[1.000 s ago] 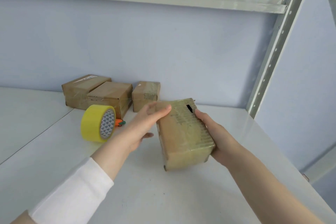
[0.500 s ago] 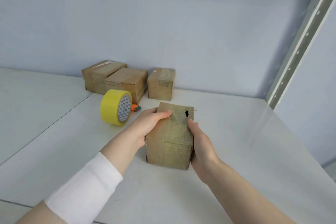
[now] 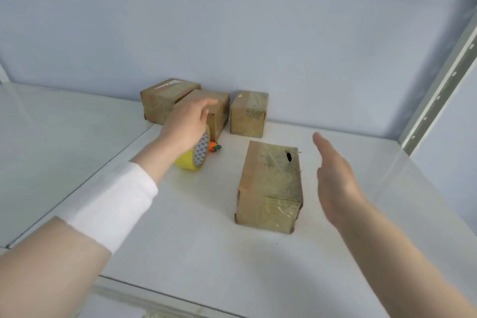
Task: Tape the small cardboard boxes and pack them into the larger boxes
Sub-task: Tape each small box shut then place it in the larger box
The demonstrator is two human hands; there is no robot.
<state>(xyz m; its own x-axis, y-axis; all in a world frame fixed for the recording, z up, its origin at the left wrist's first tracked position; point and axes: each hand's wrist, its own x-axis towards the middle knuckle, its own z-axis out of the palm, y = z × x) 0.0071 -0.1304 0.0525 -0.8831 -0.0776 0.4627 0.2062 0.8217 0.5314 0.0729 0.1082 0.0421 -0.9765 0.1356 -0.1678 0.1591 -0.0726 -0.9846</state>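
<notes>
A small taped cardboard box [image 3: 271, 183] with a dark hole near its far end lies on the white shelf [image 3: 180, 227]. My right hand [image 3: 335, 183] hovers just right of it, fingers straight, not touching. My left hand [image 3: 188, 124] reaches forward over the yellow tape roll [image 3: 196, 156], fingers extended toward the middle box [image 3: 219, 108] at the back; whether it touches the roll or the box is unclear. Beside that box, at the wall, stand a left box [image 3: 160, 100] and a right box [image 3: 249, 113].
A small orange and green object [image 3: 214, 147] lies beside the tape roll. A perforated metal upright [image 3: 444, 85] stands at the right, and the shelf's front edge [image 3: 154, 299] is near me. A seam [image 3: 103, 170] splits the shelf on the left.
Both hands have let go of the near box, which now lies flat on the shelf. My left hand moved forward and left to the tape roll; my right hand drew away to the right.
</notes>
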